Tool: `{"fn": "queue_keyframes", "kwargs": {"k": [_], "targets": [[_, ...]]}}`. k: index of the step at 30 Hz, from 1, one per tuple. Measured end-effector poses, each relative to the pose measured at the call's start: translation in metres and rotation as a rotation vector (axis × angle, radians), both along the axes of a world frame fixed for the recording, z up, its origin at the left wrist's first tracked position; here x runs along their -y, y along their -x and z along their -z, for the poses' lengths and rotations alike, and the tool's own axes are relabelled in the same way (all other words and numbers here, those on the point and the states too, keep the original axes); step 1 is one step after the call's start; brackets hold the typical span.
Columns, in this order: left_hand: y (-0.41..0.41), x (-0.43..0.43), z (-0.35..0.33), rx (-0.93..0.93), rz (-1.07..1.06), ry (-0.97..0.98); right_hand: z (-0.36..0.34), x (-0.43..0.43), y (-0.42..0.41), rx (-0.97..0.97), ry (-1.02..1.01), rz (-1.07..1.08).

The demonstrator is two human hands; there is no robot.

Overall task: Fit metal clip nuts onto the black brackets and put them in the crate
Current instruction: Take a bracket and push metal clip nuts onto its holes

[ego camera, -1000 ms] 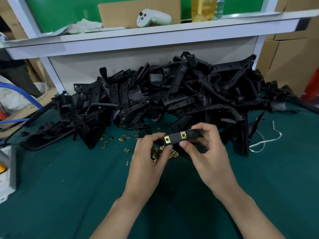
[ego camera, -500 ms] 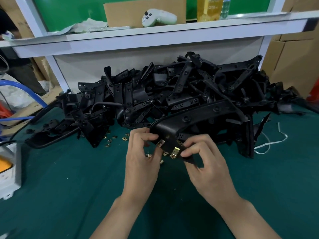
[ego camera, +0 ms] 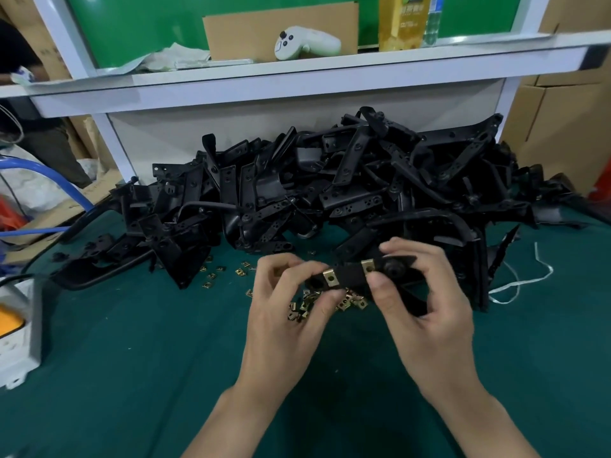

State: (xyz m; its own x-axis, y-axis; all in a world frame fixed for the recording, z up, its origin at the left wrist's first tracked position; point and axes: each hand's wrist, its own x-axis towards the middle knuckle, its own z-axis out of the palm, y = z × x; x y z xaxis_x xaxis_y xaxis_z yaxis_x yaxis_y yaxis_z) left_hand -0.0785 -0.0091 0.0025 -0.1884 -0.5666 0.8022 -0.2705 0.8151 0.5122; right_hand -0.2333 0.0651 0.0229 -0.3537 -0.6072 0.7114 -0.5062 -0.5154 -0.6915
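Both hands hold one black bracket (ego camera: 348, 276) level above the green table. Two brass clip nuts sit on its strip, one (ego camera: 330, 278) at the left and one (ego camera: 366, 267) at the right. My left hand (ego camera: 291, 302) pinches the bracket's left end beside the left nut. My right hand (ego camera: 420, 292) grips the right end, thumb under the right nut. Loose clip nuts (ego camera: 307, 304) lie scattered on the cloth under and left of my hands. A large heap of black brackets (ego camera: 330, 190) fills the table behind. No crate is in view.
A white shelf (ego camera: 297, 77) overhangs the heap, carrying a white controller (ego camera: 304, 43), cardboard and a yellow bottle. A white box (ego camera: 16, 328) stands at the left edge, near blue hoses (ego camera: 59, 180). White cord (ego camera: 522, 279) lies right. Cardboard boxes (ego camera: 555, 127) stand far right.
The bracket end has turned from tilted edge-on back to flat, both nuts facing up. My hands rose slightly and spread apart along the strip.
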Motion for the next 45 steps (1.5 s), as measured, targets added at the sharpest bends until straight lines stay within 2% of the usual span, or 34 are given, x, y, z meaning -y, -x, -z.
{"fn": "queue_keyframes", "kwargs": {"k": [3,7,12,18,33,40,45], "targets": [[-0.001,-0.005,-0.002,-0.004,0.046,-0.061,-0.008,0.000,0.002,0.214,-0.142,-0.207],[-0.002,-0.005,0.003,0.013,0.051,-0.241,-0.006,0.006,0.005,0.293,-0.275,-0.319],[-0.001,-0.003,0.005,0.053,0.119,-0.319,0.002,0.009,0.008,0.232,-0.341,-0.290],[-0.002,-0.003,0.004,0.070,0.216,-0.309,0.012,0.013,0.009,0.193,-0.385,-0.233],[0.001,-0.004,0.011,0.071,0.177,-0.281,0.014,0.012,0.009,0.063,-0.421,-0.206],[0.000,-0.015,0.014,-0.009,0.167,-0.371,0.005,0.004,0.004,0.079,-0.433,-0.249],[0.009,-0.036,0.003,-0.010,0.207,-0.397,-0.010,-0.022,0.016,0.027,-0.438,-0.187]]}}
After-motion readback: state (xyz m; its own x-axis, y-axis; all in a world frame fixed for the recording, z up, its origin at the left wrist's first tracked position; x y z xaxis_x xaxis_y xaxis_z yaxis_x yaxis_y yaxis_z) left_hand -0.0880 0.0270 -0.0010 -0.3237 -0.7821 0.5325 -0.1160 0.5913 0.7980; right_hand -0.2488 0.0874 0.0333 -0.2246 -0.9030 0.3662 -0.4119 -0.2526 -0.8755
